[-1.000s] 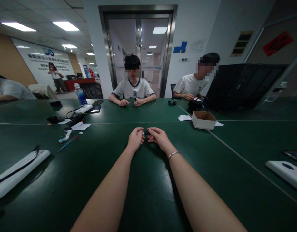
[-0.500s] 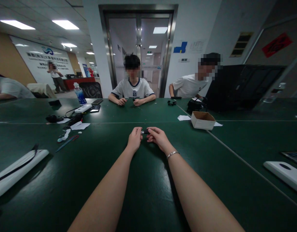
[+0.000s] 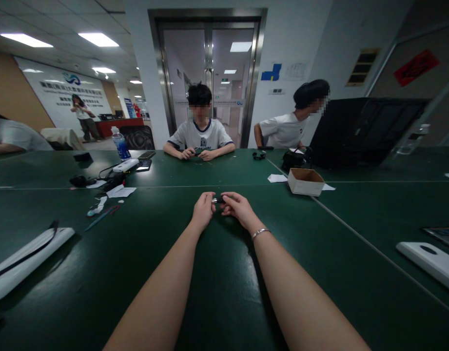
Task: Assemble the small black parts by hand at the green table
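Observation:
Both my arms reach forward over the dark green table (image 3: 224,292). My left hand (image 3: 203,209) and my right hand (image 3: 238,207) meet at the middle of the table, fingers curled. Between their fingertips they pinch a small dark object (image 3: 219,200) with a pale end; it is too small to name. A thin bracelet (image 3: 260,233) circles my right wrist.
A small cardboard box (image 3: 305,181) sits to the right, with a white slab (image 3: 429,261) at the right edge. A long white case (image 3: 23,263), a pen (image 3: 102,217), papers and cables lie left. Two people sit across the table; a black screen (image 3: 363,129) stands far right.
My hands stay together on the small object, barely moving. The person at the far right has turned the head away and drawn the arm back.

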`<state>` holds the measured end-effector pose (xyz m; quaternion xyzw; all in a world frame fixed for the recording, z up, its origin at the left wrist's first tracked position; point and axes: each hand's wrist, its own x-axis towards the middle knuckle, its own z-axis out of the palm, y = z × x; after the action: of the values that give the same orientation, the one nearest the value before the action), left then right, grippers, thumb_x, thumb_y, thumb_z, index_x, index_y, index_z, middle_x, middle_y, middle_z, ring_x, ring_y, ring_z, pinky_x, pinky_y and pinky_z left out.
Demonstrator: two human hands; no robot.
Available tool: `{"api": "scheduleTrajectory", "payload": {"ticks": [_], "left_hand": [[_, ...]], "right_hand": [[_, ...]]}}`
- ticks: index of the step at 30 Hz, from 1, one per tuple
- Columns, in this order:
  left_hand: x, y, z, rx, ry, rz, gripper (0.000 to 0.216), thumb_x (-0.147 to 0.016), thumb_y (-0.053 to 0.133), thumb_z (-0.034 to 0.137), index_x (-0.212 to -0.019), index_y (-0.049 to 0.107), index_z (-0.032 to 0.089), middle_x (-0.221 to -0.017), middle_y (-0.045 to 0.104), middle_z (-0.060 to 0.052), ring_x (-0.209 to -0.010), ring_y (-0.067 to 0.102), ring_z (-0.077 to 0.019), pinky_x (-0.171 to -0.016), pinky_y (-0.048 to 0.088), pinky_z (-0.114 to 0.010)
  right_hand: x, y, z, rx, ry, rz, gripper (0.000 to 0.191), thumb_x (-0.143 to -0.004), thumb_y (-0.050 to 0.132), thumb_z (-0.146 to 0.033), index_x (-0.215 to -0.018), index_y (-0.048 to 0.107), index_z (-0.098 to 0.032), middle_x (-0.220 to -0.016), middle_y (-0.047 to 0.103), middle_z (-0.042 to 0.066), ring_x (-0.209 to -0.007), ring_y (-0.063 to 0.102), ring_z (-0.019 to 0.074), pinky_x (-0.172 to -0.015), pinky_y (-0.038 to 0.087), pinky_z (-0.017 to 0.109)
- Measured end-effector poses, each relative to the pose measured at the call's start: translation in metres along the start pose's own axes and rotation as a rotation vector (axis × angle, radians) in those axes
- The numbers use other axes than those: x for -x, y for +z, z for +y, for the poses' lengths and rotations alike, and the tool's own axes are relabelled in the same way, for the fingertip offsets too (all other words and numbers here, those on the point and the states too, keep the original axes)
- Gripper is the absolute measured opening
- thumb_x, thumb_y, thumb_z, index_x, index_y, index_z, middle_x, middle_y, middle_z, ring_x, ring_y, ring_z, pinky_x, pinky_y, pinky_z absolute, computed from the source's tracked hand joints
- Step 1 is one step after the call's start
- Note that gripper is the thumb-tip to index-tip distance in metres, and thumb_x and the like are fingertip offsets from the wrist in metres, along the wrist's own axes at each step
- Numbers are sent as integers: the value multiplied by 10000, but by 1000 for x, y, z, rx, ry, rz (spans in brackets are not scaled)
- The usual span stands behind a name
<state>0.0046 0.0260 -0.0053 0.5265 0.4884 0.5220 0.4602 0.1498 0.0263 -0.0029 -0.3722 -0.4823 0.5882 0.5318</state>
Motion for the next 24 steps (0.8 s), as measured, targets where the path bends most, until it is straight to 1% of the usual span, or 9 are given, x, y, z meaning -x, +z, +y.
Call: {"api": "scheduleTrajectory", "payload": {"ticks": [2,5,7,9,12,15,18,21,24], "left_hand": [[0,-1,-1,-13,14,23,268,-916,374,333,-1048,548,178,-558,432,47,-404,363,-75,-386,278,-159],[0,-1,1,-9,-13,49,250,-873,432,272,-1081,542,187,-614,471,38,-440,408,-76,-403,305,-157],[0,-1,2,9,-30,30,264,-889,408,307,-1082,540,183,-605,470,37,-433,396,-79,-401,295,-162],[0,-1,3,-6,-12,25,293,-911,377,358,-1060,551,175,-573,445,42,-417,362,-76,-406,283,-165],[0,0,3,-57,16,60,262,-886,441,314,-1077,557,178,-609,457,37,-447,380,-73,-427,282,-161],[0,0,5,-31,-40,22,279,-896,409,307,-1101,546,178,-613,455,32,-456,385,-82,-422,263,-164],[0,-1,5,-34,-43,12,307,-921,333,315,-1042,566,156,-558,407,39,-434,351,-83,-429,263,-167],[0,-1,4,-67,-34,40,269,-864,392,208,-1061,571,169,-581,431,38,-454,375,-81,-445,277,-163],[-1,-1,3,-55,-41,16,277,-878,385,248,-1072,567,169,-584,449,34,-456,379,-88,-448,290,-171]], "right_hand": [[0,0,0,2,-2,-9,193,-841,686,-206,-1018,643,-141,-655,654,12,-478,588,89,-525,584,219],[1,0,0,-4,-9,-14,198,-828,698,-205,-1009,647,-144,-658,656,12,-485,592,92,-528,585,221],[1,0,-1,-12,-10,-16,201,-821,705,-211,-1004,651,-146,-656,654,11,-480,587,91,-524,584,221],[1,0,-1,-14,-9,-21,198,-820,704,-209,-1002,654,-150,-657,652,8,-476,582,86,-525,586,221],[1,0,-1,-10,-5,-22,196,-816,703,-203,-999,656,-155,-666,652,4,-484,586,85,-531,589,222],[1,-1,-1,-11,-12,-22,207,-810,707,-208,-1002,652,-152,-666,653,5,-481,585,86,-530,587,224],[1,-1,0,-2,-20,-33,205,-814,692,-190,-1009,647,-146,-655,652,4,-471,575,84,-531,588,229],[0,-1,0,1,-22,-29,210,-812,690,-182,-1013,646,-142,-654,653,7,-478,579,86,-532,588,228],[0,-1,0,-1,-22,-28,224,-801,709,-198,-1012,652,-150,-670,656,8,-481,582,86,-527,586,222]]}}
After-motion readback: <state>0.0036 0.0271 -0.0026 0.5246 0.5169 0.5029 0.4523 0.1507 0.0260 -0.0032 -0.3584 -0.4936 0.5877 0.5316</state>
